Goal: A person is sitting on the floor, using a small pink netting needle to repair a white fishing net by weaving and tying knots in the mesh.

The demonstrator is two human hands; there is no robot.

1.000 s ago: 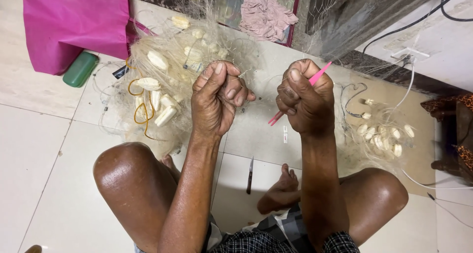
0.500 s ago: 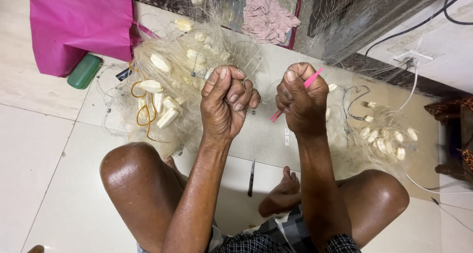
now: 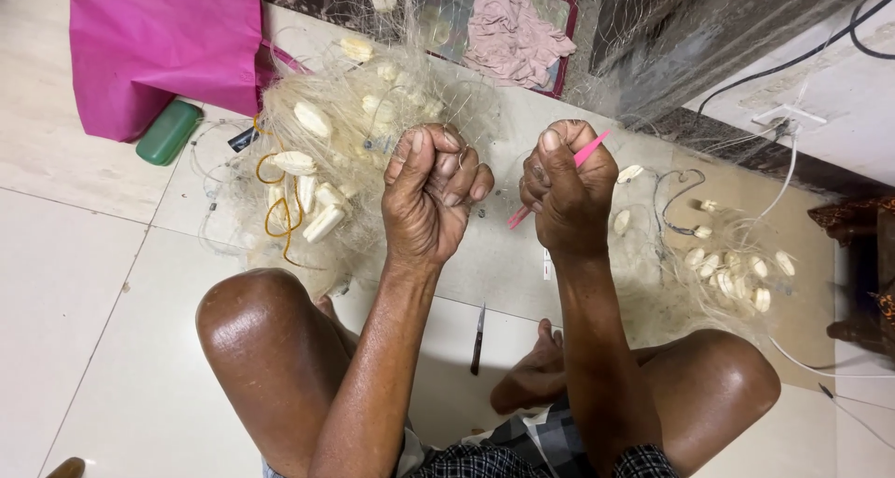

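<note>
My left hand [image 3: 431, 197] is clenched into a fist, gathering fine strands of the fishing net [image 3: 373, 129], which piles up with its white floats [image 3: 312, 119] at ten o'clock from that hand and touches it. My right hand [image 3: 567, 191] is likewise pressed shut, pinching a pink netting needle [image 3: 587, 152]. The needle's long axis runs from eight o'clock to two o'clock through the fist, both tips showing. Both hands sit level and just apart; the right is the hand on the needle, the left is nearer the bulk of the net. A second cluster of floats [image 3: 736, 273] lies at four o'clock from my right hand, on the floor [image 3: 84, 273]. A small knife [image 3: 478, 338] lies at six o'clock between my knees, blade pointing to twelve. A pink bag [image 3: 158, 49] and a green case [image 3: 168, 131] rest at ten o'clock, well apart.

Against the frame one second earlier, both hands have stayed closed and the needle's tilt is much the same.
</note>
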